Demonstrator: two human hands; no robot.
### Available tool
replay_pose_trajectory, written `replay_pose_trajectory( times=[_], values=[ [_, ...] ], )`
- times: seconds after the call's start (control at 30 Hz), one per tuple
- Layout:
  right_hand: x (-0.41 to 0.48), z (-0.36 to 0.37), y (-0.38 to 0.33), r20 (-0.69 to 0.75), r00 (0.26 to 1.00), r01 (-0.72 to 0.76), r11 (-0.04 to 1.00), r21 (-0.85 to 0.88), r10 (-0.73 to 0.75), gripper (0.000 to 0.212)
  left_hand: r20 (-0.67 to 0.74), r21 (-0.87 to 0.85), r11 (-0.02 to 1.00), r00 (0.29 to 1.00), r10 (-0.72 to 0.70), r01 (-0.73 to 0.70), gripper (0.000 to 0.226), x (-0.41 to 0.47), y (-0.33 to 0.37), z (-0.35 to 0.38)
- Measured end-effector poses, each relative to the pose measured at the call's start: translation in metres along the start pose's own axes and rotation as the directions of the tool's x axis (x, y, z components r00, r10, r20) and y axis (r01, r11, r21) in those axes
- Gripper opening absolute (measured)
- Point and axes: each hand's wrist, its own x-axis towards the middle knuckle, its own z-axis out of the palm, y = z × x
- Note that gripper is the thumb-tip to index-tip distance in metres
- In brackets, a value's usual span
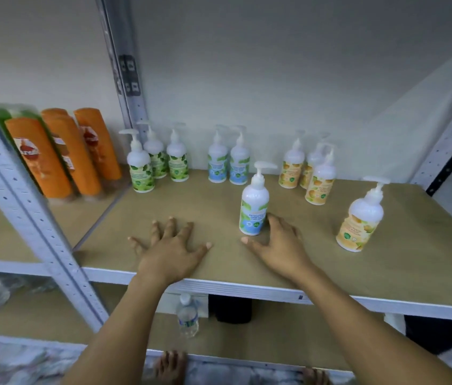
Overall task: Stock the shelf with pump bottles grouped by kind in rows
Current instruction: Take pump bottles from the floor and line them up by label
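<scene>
Green bottles (176, 165), blue bottles (240, 165), orange bottles (291, 170) upright at shelf (191, 201) rear; blue stray (254, 209), orange stray (358, 226) forward.

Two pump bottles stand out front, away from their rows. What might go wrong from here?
The right hand sits low beside the blue bottle; pushing there may tip it. The orange bottle, slid back, may knock the closely clustered orange row.

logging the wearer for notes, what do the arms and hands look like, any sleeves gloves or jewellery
The left arm and right arm are bare, no sleeves in view. The left hand and right hand are ungloved, with no rings, watch or bands visible.
</scene>
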Motion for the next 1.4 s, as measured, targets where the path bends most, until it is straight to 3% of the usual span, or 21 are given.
replay_pose_trajectory(
  times=[0.1, 0.23, 0.3, 0.57, 0.73, 0.97, 1.23, 1.4],
  values=[
    [0.009, 0.008, 0.0, -0.047, 0.999, -0.008, 0.997, 0.078, 0.011, 0.07, 0.009, -0.008, 0.998, 0.998, 0.054, -0.054, 0.09, 0.007, -0.01, -0.003],
    [0.022, 0.003, -0.003, 0.056, 0.995, -0.097, 0.892, 0.441, 0.081, 0.071, 0.017, -0.002, 0.998, 0.997, 0.069, -0.069, 0.087, 0.014, -0.013, -0.003],
    [0.027, 0.0, -0.003, 0.063, 0.994, -0.109, 0.861, 0.497, 0.09, 0.073, 0.008, -0.012, 0.997, 0.997, 0.07, -0.07, 0.084, 0.018, -0.014, -0.004],
    [0.032, 0.012, -0.013, -0.061, 0.984, -0.118, 0.871, 0.476, 0.167, 0.06, -0.049, -0.047, 0.996, 0.996, 0.069, -0.071, 0.076, 0.028, -0.018, -0.002],
    [0.046, 0.015, -0.008, -0.029, 0.99, -0.106, 0.859, 0.501, 0.139, 0.053, -0.09, -0.049, 0.996, 0.993, 0.075, -0.08, 0.075, 0.027, -0.017, 0.0],
    [0.105, 0.026, -0.007, -0.012, 0.989, -0.108, 0.775, 0.623, 0.148, 0.062, -0.142, -0.076, 0.994, 0.988, 0.063, -0.075, 0.069, 0.028, -0.017, 0.001],
    [0.16, 0.041, -0.01, -0.02, 0.995, -0.062, 0.786, 0.614, 0.094, 0.071, -0.134, -0.048, 0.997, 0.99, 0.046, -0.053, 0.074, 0.033, -0.016, 0.003],
    [0.158, 0.052, -0.007, -0.098, 0.992, -0.005, 0.779, 0.627, 0.085, 0.068, -0.131, -0.039, 0.997, 0.99, 0.056, -0.062, 0.075, 0.033, -0.017, 0.003]
  ],
)
